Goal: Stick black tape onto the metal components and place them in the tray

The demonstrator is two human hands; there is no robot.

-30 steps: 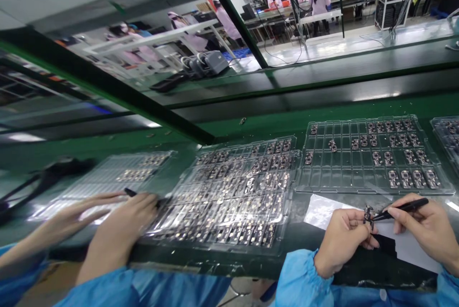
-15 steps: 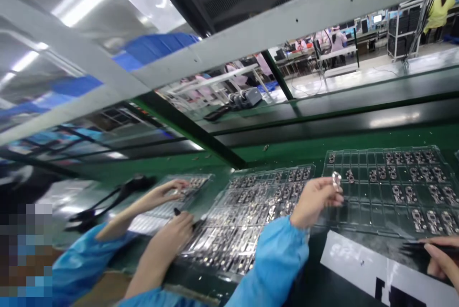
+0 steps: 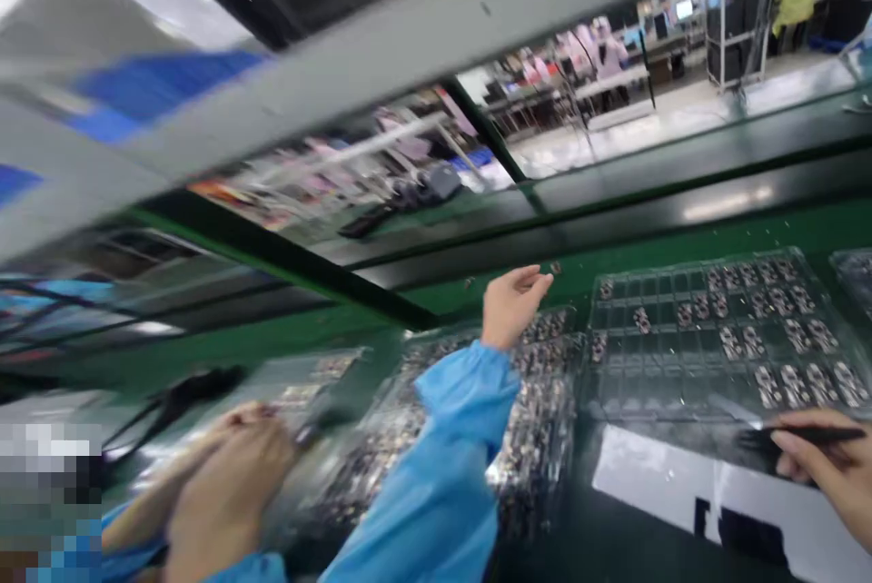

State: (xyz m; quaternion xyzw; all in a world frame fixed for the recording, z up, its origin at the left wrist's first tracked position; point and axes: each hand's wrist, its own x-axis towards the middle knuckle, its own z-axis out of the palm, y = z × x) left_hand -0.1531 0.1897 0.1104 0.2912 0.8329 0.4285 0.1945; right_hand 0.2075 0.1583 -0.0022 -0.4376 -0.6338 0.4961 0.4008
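My left hand [image 3: 514,306], in a blue sleeve, is raised over the back of the trays with thumb and fingers pinched together. A small metal part [image 3: 555,268] shows right beside the fingertips, by the green table's back; whether they grip it, I cannot tell. To the right lies a clear compartment tray [image 3: 671,392] partly filled with small metal parts [image 3: 777,385]. Beneath my left forearm is another clear tray densely filled with shiny parts [image 3: 545,401]. At the right edge my right hand [image 3: 821,460] is closed on black tweezers [image 3: 814,434], above a white sheet.
The white sheet [image 3: 647,469] with black marks lies in front of the right tray. At left, a co-worker's blurred hands [image 3: 238,456] are over another tray [image 3: 331,365]. A green post [image 3: 292,270] and a grey beam [image 3: 381,47] cross above the bench.
My left hand has moved left and back, away from the right tray; the shiny part between its fingers no longer shows there. My right hand keeps the tweezers. The view has shifted.
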